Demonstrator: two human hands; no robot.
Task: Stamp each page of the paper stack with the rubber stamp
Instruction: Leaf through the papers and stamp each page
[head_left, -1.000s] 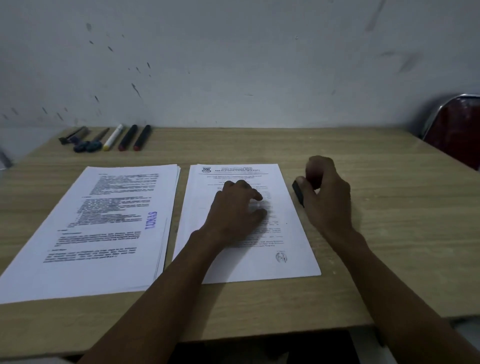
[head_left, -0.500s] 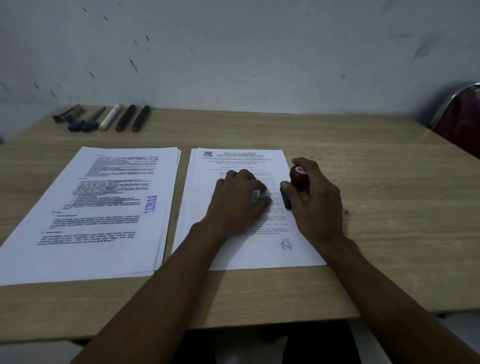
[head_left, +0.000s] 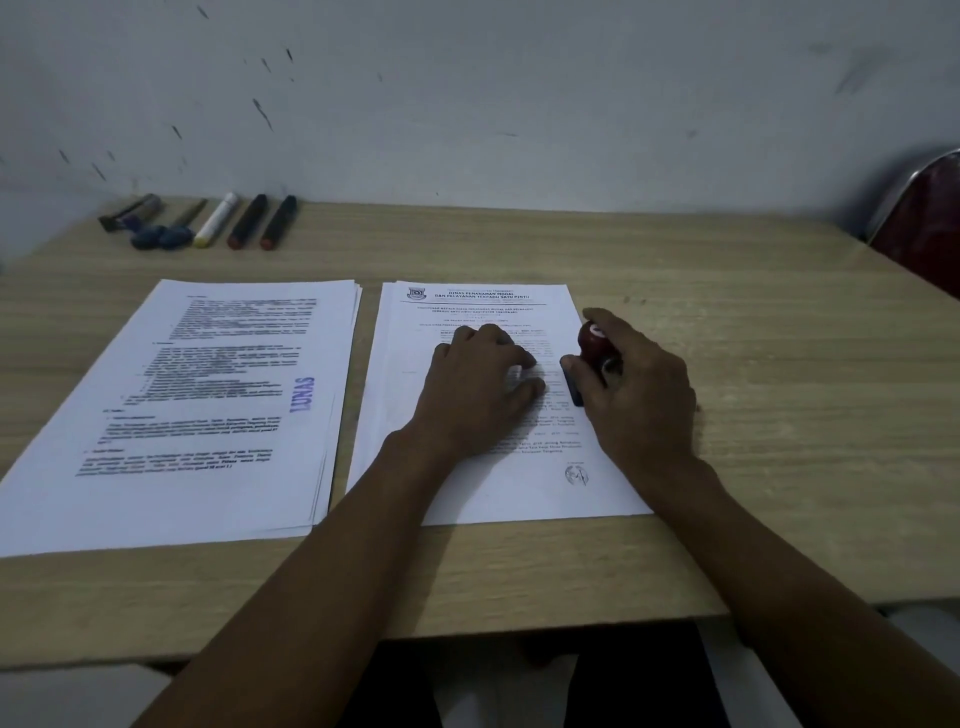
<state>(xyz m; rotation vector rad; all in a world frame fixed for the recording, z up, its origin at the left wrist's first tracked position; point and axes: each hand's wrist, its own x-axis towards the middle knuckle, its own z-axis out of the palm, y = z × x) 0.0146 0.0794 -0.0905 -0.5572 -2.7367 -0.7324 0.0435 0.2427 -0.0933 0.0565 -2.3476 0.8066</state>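
The right hand (head_left: 641, 387) has carried the red-knobbed rubber stamp (head_left: 592, 353) leftward, toward nine o'clock, onto the white printed page's (head_left: 467, 312) right edge.

Bare table (head_left: 779, 415) right; markers (head_left: 208, 221) line far-left edge.

I see my left hand (head_left: 480, 387) pressing flat on the right paper stack (head_left: 467, 312), while my right hand (head_left: 636, 387) grips the red-knobbed stamp (head_left: 592, 345) down at that page's right edge. Beside it lies the left stack (head_left: 208, 389), marked LUNAS in blue. Markers (head_left: 208, 221) line the table's (head_left: 779, 415) far edge.
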